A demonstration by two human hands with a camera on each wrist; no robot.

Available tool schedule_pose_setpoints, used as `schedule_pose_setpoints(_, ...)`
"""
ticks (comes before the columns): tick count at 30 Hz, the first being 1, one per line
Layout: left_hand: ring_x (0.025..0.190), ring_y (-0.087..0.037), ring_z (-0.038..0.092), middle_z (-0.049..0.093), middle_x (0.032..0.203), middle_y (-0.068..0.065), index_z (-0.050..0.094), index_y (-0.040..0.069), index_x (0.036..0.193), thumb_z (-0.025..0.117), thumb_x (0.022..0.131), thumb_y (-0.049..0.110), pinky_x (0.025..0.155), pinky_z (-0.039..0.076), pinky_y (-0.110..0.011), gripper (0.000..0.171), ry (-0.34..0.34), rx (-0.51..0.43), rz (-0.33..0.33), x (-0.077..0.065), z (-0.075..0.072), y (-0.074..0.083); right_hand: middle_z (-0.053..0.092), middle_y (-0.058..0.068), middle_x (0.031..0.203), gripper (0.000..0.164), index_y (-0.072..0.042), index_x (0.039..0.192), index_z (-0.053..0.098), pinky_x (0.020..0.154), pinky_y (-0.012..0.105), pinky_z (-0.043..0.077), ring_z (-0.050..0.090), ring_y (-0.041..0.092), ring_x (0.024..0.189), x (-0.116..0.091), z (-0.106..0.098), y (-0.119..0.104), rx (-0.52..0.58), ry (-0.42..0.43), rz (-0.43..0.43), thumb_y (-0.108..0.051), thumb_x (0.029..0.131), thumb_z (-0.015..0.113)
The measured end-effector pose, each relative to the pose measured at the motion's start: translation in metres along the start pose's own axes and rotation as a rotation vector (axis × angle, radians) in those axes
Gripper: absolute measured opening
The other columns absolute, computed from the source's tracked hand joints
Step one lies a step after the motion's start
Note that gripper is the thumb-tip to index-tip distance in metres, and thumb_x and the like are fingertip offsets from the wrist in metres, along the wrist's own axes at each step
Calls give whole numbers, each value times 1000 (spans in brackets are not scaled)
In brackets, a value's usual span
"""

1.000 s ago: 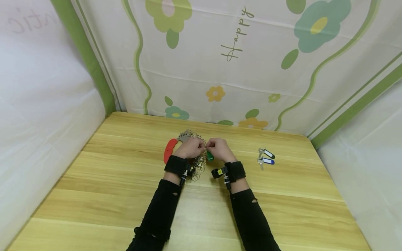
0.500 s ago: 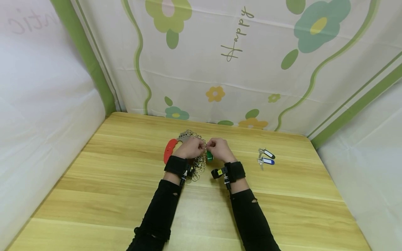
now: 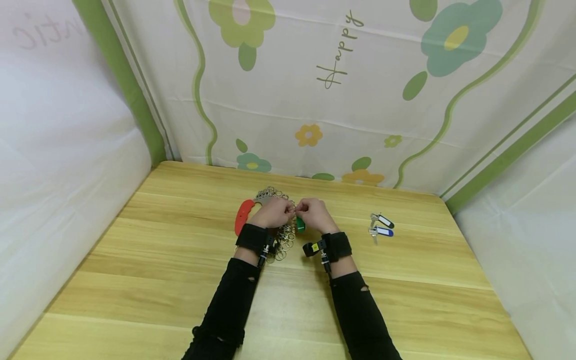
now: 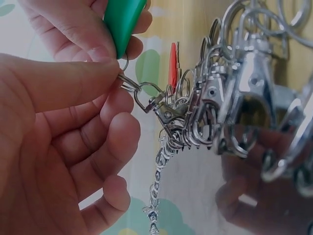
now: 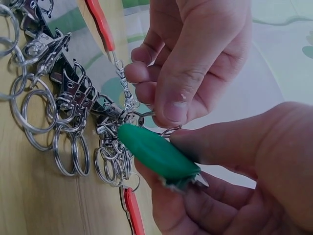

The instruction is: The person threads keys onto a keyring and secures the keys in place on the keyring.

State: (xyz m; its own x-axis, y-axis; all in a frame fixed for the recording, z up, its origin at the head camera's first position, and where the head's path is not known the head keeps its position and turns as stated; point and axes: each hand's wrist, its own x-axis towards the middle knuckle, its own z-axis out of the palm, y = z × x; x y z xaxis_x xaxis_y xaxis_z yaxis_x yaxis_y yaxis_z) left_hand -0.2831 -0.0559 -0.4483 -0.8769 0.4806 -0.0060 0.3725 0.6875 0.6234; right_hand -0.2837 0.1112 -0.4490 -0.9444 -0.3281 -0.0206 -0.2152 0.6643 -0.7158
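A metal key holder plate [image 3: 263, 199] with a red handle [image 3: 243, 216] carries several snap clasps [image 4: 167, 115] and split rings [image 5: 34, 112] along its edge. My left hand [image 3: 273, 212] pinches a split ring [image 4: 128, 83] between thumb and index finger; that ring hangs from an end clasp. My right hand [image 3: 315, 215], close against the left, pinches the thin ring [image 5: 171, 131] of a green key tag [image 5: 156, 152]. Whether the two rings are linked is hidden by the fingertips. A red key tag [image 5: 133, 210] hangs lower on the holder.
To the right on the wooden table [image 3: 432, 270] lie two keys with tags, one black [image 3: 385, 220] and one blue [image 3: 384, 231]. A metal chain [image 4: 154, 191] runs from the holder. A flower-printed cloth [image 3: 279, 100] stands behind the table, with white cloth at both sides.
The green key tag shifts and turns slightly beneath the right fingers. Both hands stay in nearly the same place, and the loose keys have not moved.
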Motion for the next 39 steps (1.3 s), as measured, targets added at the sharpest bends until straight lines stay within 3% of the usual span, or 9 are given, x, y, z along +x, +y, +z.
schedule_pose_setpoints(9,48,-13,41,44,58,0,58,8,72,54,95,13,54,34,-26,24,22,-2,-32,0,1,-1,64,6,81,8,-9,88,68,58,29,42,54,18,65,0,1,0,8,-10,5,-11,93,61)
schedule_pose_setpoints(17,55,-14,46,55,67,-1,67,6,81,56,89,3,59,38,-27,14,15,-14,-13,0,2,-3,63,4,83,8,-10,90,68,60,30,45,57,19,69,0,3,-1,-10,23,31,-13,93,61)
schedule_pose_setpoints(26,57,-14,51,59,72,0,68,7,87,55,94,12,60,42,-28,15,2,-7,-18,1,2,-4,62,5,86,7,-9,93,67,64,33,46,57,19,74,-2,1,-3,-12,35,43,-13,93,61)
schedule_pose_setpoints(39,57,-15,49,56,71,-2,65,5,88,54,97,16,59,40,-27,18,-21,-8,-20,1,0,-3,64,5,87,7,-9,93,68,65,32,47,59,19,75,0,1,-3,-31,26,31,-12,92,62)
